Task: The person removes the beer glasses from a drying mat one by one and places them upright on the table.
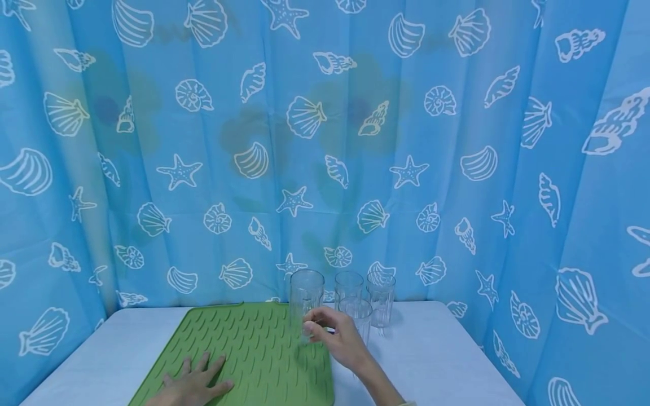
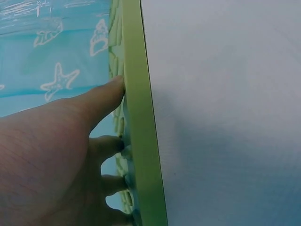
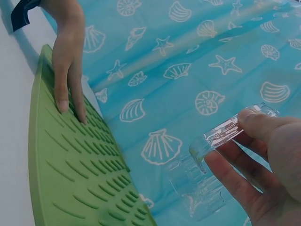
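Note:
My right hand pinches a clear drinking glass upright between thumb and fingers, over the right side of a green ridged drying mat. In the right wrist view the thumb lies along one side of the held glass, with fingertips on the other. My left hand rests on the mat's near left part, its fingers spread and pressing on the ridges. In the left wrist view the left hand touches the mat by its thick edge.
Three more clear glasses stand on the white table right of the mat: a back one, a right one and a nearer one partly behind my right hand. A blue shell-patterned curtain encloses the table's back and sides.

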`<control>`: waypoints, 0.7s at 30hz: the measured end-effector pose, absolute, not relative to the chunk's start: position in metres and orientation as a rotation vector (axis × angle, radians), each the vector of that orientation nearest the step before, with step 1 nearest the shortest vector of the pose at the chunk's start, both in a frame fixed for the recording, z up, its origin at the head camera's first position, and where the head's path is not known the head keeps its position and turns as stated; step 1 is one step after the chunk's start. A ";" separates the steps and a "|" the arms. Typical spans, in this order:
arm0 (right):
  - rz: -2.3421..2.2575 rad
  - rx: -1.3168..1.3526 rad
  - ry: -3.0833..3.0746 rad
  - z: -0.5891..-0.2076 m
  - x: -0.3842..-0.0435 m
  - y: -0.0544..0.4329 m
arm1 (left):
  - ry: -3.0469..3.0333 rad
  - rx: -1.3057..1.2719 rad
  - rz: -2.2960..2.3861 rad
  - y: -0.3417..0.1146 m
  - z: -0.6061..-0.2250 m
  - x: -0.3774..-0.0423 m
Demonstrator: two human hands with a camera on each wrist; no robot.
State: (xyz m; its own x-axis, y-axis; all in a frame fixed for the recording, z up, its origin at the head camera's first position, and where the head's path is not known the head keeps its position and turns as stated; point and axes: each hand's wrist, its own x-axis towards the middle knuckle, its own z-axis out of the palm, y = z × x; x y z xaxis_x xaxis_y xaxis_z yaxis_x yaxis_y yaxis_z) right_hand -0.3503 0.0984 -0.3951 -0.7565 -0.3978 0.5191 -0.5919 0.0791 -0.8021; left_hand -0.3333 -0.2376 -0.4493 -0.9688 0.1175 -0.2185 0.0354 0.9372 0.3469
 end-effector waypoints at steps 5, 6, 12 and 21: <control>1.757 1.022 -2.147 -0.394 -0.350 0.100 | 2.857 0.117 0.504 -0.239 -0.451 -0.336; 1.757 1.028 -2.136 -0.394 -0.350 0.100 | 2.858 0.118 0.503 -0.238 -0.451 -0.336; 1.786 1.015 -2.116 -0.393 -0.352 0.102 | 2.878 0.127 0.501 -0.236 -0.448 -0.335; 1.914 0.962 -2.099 -0.390 -0.353 0.105 | 2.936 0.188 0.470 -0.230 -0.447 -0.339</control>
